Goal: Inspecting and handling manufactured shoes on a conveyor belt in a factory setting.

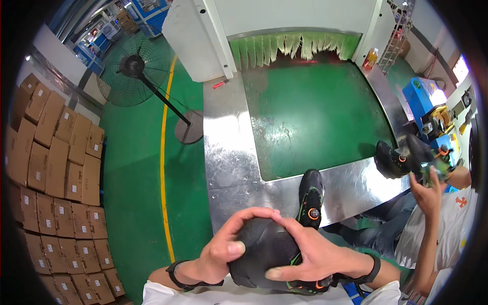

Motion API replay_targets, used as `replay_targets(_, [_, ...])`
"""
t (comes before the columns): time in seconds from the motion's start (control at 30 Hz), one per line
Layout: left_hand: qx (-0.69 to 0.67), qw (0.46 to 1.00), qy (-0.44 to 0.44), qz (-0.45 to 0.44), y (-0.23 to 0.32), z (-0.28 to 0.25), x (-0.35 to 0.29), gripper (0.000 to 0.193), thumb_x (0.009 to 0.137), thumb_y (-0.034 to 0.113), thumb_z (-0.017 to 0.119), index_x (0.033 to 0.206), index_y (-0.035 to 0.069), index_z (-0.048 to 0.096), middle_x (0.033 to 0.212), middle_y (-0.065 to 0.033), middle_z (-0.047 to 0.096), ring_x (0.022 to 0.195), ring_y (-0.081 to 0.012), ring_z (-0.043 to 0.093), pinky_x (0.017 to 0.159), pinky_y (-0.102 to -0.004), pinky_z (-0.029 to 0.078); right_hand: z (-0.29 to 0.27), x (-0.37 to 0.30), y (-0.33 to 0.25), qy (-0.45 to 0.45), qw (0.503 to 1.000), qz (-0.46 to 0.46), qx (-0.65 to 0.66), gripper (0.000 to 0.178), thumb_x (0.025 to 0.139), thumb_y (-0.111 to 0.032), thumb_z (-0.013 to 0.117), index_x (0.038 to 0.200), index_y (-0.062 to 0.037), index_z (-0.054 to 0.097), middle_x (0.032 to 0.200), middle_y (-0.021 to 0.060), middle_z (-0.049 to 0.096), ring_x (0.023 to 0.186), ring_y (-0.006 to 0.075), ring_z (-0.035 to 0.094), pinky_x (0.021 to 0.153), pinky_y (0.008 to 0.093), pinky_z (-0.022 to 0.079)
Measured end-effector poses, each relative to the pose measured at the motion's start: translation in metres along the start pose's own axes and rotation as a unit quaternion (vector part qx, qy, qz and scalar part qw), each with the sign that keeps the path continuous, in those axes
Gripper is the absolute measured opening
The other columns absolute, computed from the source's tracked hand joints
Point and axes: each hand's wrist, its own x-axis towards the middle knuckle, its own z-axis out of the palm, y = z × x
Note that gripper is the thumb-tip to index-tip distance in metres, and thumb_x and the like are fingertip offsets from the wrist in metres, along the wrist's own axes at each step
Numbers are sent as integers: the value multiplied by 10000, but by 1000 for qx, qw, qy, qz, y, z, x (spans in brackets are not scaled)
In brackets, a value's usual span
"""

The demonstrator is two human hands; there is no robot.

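Observation:
A black shoe (260, 249) with green trim and an orange-ringed dial is held close to my body, its toe toward the left. My left hand (226, 246) wraps round the toe, thumb on top. From the other side my right hand (317, 254) grips the upper, its fingertips meeting the left ones at the far edge. Just beyond my hands, a second black shoe (311, 195) with an orange dial stands on the metal ledge (351, 183). The sole of the held shoe is hidden.
A green conveyor belt (315, 117) runs under a fringed machine opening (300, 46). At right, a co-worker's hands (429, 190) hold a shoe beside another black shoe (391, 160) on the ledge. A floor fan (134, 66) and stacked cartons (63, 193) stand left; a bottle (371, 58) sits far right.

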Motion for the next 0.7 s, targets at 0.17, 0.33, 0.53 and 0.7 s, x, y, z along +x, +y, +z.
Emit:
replay_targets(0.17, [59, 997, 31, 34, -7, -1, -9, 693, 836, 428, 459, 1373, 7, 336, 1457, -160, 305, 1312, -260, 369, 1103, -412, 263, 2, 14, 0, 4, 996, -37, 87, 784, 858, -460, 632, 1376, 19, 290, 1081, 253, 608, 981, 372, 635, 836, 400, 502])
replay_targets(0.33, [57, 998, 3, 12, -5, -5, -8, 723, 810, 466, 478, 1353, 10, 334, 1406, -216, 353, 1357, -314, 307, 1117, -470, 244, 5, 14, -3, -33, 995, 41, 79, 717, 864, -485, 610, 1311, 32, 395, 949, 210, 651, 864, 316, 669, 761, 372, 519])
replay_targets(0.53, [95, 985, -142, 30, 2, -18, -3, 639, 941, 350, 377, 1431, -5, 171, 1402, -172, 313, 1308, -252, 333, 1087, -377, 263, 4, 9, -10, 0, 996, 71, 54, 713, 825, -471, 669, 1266, 51, 462, 924, 191, 658, 850, 271, 677, 762, 341, 522])
replay_targets(0.7, [144, 968, -179, 98, -7, -27, -2, 605, 964, 299, 347, 1429, -31, 144, 1383, -174, 319, 1285, -235, 355, 1067, -355, 285, 12, 8, -12, 74, 996, 40, 41, 641, 789, -389, 739, 1208, 49, 531, 863, 152, 676, 805, 221, 690, 744, 295, 525])
